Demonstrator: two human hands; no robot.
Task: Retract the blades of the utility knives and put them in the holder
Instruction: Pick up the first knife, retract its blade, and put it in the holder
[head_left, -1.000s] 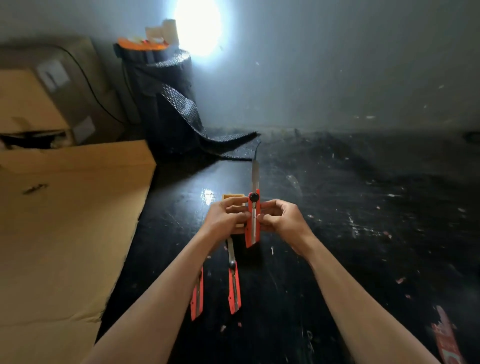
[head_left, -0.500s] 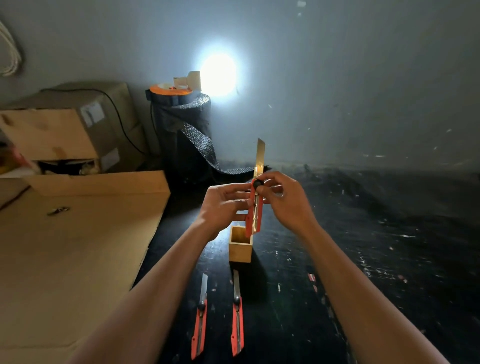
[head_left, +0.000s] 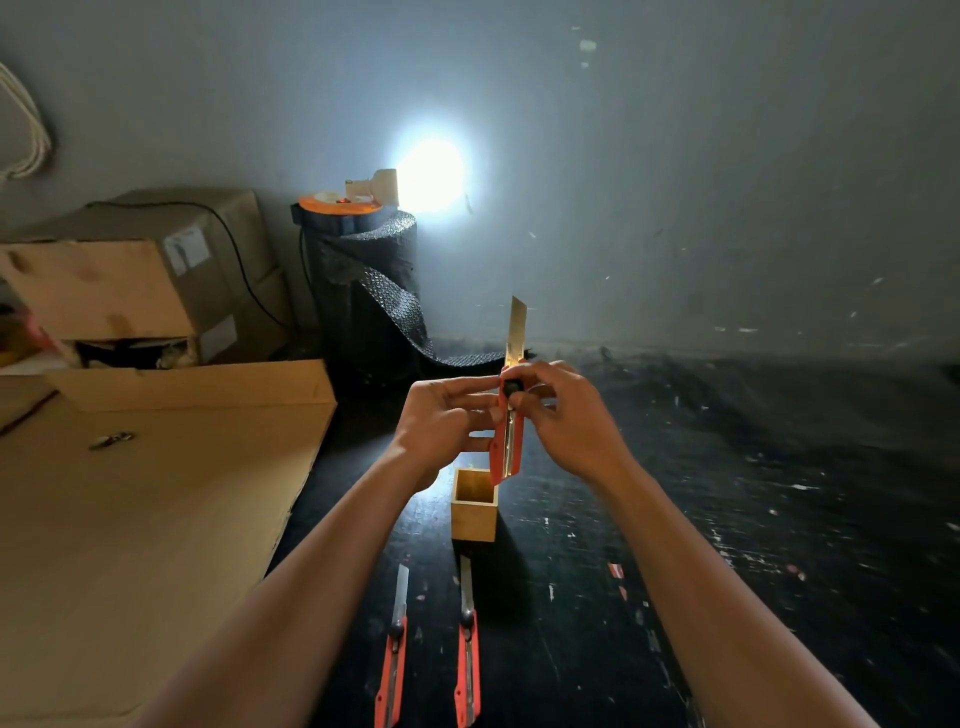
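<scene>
Both hands hold knife (head_left: 506, 436) upright over holder (head_left: 474, 512), blade out: left hand (head_left: 441, 421) steadies body, right hand (head_left: 563, 415) thumb on slider, likely to retract.

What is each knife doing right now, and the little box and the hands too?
Held knife: upright, blade out, pointing up.
Left table knife: lying flat, blade out.
Right table knife: lying flat, blade out.
Wooden holder: standing upright, open on top; no knife in it that I can see.
Left hand: gripping the held knife's body.
Right hand: on the held knife, thumb at the black slider.
</scene>
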